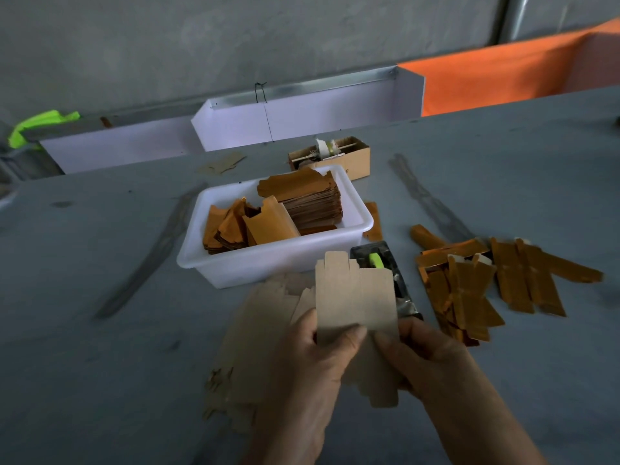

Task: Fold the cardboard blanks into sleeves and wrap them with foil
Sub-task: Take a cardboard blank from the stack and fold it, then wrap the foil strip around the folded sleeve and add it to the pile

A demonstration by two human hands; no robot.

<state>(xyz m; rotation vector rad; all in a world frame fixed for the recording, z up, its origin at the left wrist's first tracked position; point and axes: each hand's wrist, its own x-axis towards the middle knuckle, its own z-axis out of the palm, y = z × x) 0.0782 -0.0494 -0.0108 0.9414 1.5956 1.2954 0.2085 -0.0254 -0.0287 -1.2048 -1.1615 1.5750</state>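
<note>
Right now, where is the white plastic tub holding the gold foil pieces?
In the head view, the white plastic tub sits mid-table, just beyond the tan cardboard blank held in both hands, with the small brown cardboard box behind it.

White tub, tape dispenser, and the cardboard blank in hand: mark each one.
White tub (268, 263): head view, bare front wall.
Tape dispenser (399, 280): head view, dark body right of the blank.
Cardboard blank (355, 293): head view, middle of its flat panel.
</note>
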